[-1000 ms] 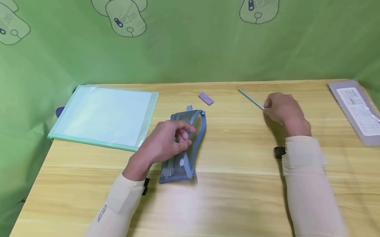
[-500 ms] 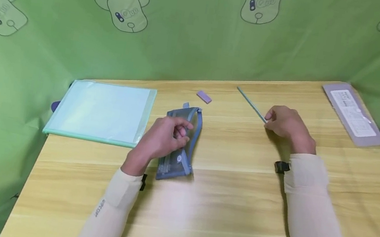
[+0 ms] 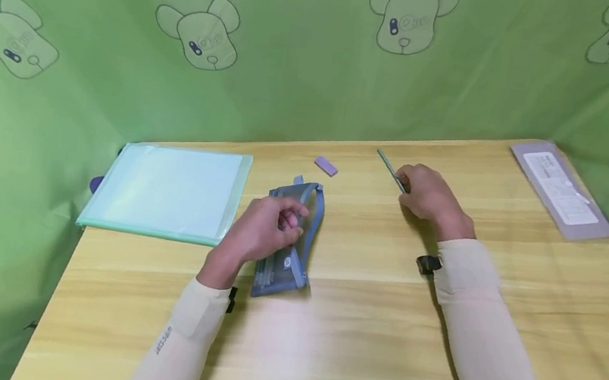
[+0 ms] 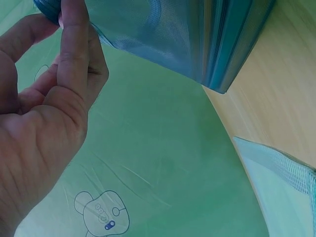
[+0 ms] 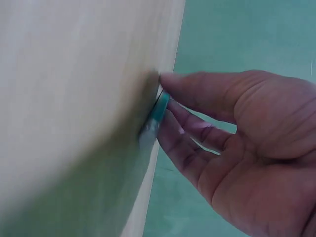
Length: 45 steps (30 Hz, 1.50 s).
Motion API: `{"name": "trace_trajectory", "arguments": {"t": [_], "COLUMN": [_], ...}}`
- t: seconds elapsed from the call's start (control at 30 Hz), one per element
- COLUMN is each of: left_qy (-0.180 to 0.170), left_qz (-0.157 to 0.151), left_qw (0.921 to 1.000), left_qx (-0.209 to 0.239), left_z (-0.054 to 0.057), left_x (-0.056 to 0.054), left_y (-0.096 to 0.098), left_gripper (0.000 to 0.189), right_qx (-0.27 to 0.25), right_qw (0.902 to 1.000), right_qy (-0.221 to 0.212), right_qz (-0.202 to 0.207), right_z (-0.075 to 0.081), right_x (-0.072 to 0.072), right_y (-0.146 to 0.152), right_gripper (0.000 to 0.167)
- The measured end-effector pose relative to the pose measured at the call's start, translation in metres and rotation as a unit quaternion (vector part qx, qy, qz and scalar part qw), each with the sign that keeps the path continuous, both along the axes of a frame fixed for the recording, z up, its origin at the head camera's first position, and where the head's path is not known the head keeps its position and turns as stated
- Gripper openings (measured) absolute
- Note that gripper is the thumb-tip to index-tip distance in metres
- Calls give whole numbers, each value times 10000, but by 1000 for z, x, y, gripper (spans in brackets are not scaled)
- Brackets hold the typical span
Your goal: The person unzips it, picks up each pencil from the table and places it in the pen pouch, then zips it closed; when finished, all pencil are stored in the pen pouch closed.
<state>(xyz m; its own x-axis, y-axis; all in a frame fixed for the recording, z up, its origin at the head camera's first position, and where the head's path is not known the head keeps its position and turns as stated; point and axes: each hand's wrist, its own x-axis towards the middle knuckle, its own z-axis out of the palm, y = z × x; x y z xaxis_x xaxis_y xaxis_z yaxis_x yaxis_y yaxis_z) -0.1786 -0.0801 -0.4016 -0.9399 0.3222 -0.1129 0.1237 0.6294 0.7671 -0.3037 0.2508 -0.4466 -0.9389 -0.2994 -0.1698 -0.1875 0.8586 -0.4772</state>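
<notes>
My left hand (image 3: 264, 230) pinches the upper side of a blue mesh zip pencil pouch (image 3: 274, 280), which stands on the table with its zipped mouth gaping to the right. Through the mesh in the left wrist view, coloured strips show along one end of the pouch (image 4: 148, 34). Over at the right, my right hand (image 3: 429, 194) holds a slim green pencil (image 3: 387, 162) between thumb and fingers, low over the table. Seen from the right wrist, one teal end of the pencil (image 5: 159, 108) pokes out of the fingertips; the rest is hidden behind them.
Behind the pouch lies a small purple eraser (image 3: 326, 166). A pale blue mesh-edged document folder (image 3: 164, 190) occupies the left back, a purple flat packet with a white label (image 3: 584, 234) the far right. Green cloth (image 3: 307, 86) hangs along the table's back and sides.
My right hand first drew back toward me with the pencil, then shifted left and now covers more of its near end. My left hand has kept its hold on the pouch.
</notes>
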Motion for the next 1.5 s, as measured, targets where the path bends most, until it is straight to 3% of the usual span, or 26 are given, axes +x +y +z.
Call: {"name": "trace_trajectory", "arguments": {"t": [0.27,0.67,0.9,1.03,1.2,1.33,1.5], "left_qy": [106,-28,37,79,100,96,23], "left_qz": [38,27,29,50,165,318,547], "left_qw": [9999,10000,10000,9999,9998,9994,9981], "left_qx": [-31,-75,-72,-40,47,134,265], "left_z": [0,0,-2,-2,-2,-1,-1], "left_x": [1,0,0,-1,-2,-3,-3], "left_y": [-4,1,2,2,-1,-1,-1], "left_gripper": [31,31,31,31,32,34,35], "right_qx": [169,62,-559,-1464,-2660,-3154,-3359], "right_qw": [9991,9978,9923,9751,9393,9145,8923], "right_qy": [-300,-502,-974,-1564,-2159,-2522,-2867], "right_qz": [-265,-438,-517,-578,-180,261,937], "right_z": [9,6,4,6,18,37,51], "right_x": [5,16,20,22,27,35,45], "right_y": [-9,-10,-5,-7,-13,-19,-33], "right_gripper": [48,39,48,49,48,44,42]}}
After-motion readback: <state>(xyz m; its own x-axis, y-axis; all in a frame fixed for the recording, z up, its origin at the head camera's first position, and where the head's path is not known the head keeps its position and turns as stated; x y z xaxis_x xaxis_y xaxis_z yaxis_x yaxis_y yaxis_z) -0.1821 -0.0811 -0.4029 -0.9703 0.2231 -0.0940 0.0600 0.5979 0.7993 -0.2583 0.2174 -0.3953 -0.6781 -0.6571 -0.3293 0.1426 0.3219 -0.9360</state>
